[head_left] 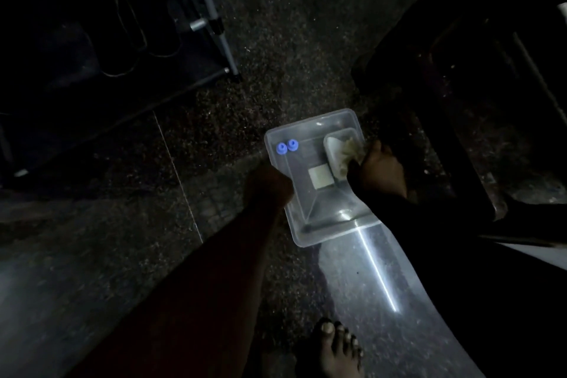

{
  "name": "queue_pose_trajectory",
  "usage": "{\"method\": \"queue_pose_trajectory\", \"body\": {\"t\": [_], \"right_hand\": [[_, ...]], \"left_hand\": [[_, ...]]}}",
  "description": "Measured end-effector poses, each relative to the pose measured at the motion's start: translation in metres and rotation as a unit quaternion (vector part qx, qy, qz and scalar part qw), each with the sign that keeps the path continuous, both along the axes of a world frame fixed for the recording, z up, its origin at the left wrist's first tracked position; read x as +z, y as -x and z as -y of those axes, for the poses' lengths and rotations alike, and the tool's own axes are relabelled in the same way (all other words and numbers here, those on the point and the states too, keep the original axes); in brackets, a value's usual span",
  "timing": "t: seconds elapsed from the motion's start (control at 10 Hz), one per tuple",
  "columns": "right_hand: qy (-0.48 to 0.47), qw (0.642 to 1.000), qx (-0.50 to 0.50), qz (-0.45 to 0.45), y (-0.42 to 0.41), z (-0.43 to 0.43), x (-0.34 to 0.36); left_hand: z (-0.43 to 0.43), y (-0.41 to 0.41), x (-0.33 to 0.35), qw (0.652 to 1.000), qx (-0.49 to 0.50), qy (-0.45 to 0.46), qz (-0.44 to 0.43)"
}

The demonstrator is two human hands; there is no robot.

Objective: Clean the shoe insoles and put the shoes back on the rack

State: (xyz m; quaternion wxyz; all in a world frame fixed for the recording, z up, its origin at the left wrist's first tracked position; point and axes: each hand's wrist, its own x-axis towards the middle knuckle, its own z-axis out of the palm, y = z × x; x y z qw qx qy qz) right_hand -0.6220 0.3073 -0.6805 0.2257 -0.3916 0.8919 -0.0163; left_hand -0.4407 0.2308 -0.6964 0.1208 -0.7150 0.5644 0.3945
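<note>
A clear plastic tub stands on the dark speckled floor in the middle of the head view. My left hand grips its left rim. My right hand is closed on a pale cloth that lies in a small white dish at the tub's right side. Two blue caps and a pale square pad rest inside the tub. Dark shoes sit on the shoe rack at the upper left, barely visible in the gloom.
A dark piece of furniture stands at the upper right, close behind my right hand. My bare foot is on the floor at the bottom. A bright streak of light crosses the floor below the tub.
</note>
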Motion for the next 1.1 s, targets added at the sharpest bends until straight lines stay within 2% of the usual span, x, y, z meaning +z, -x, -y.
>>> {"method": "queue_pose_trajectory", "body": {"t": [0.1,0.2,0.4,0.5,0.6,0.7,0.8,0.9,1.1], "right_hand": [[0.018,1.0,0.001,0.009,0.007,0.035,-0.004],[0.036,0.999,-0.001,0.012,0.018,0.077,-0.013],[0.085,0.996,0.01,0.039,0.031,0.156,-0.015],[0.09,0.996,-0.005,0.024,0.028,0.165,-0.004],[0.073,0.995,-0.051,-0.041,0.019,0.146,0.003],[0.016,0.992,-0.128,-0.016,0.014,0.117,-0.005],[0.002,0.991,-0.121,0.049,0.008,0.104,-0.017],[0.032,0.993,-0.095,0.067,0.011,0.114,-0.014],[0.029,0.996,-0.04,0.077,0.018,0.126,0.008]], "left_hand": [[0.038,0.006,0.006,0.999,0.001,0.034,-0.034],[0.075,0.018,0.002,0.995,0.043,0.073,-0.052],[0.125,0.035,0.003,0.969,0.128,0.108,-0.184],[0.128,0.03,-0.026,0.979,0.127,0.093,-0.129],[0.1,0.022,-0.038,0.968,0.193,-0.053,-0.152],[0.071,0.021,-0.001,0.939,0.211,-0.172,-0.208],[0.069,0.024,-0.003,0.965,0.146,-0.097,-0.197],[0.083,0.028,-0.007,0.974,0.129,-0.065,-0.173],[0.096,0.02,0.005,0.98,0.089,-0.07,-0.161]]}}
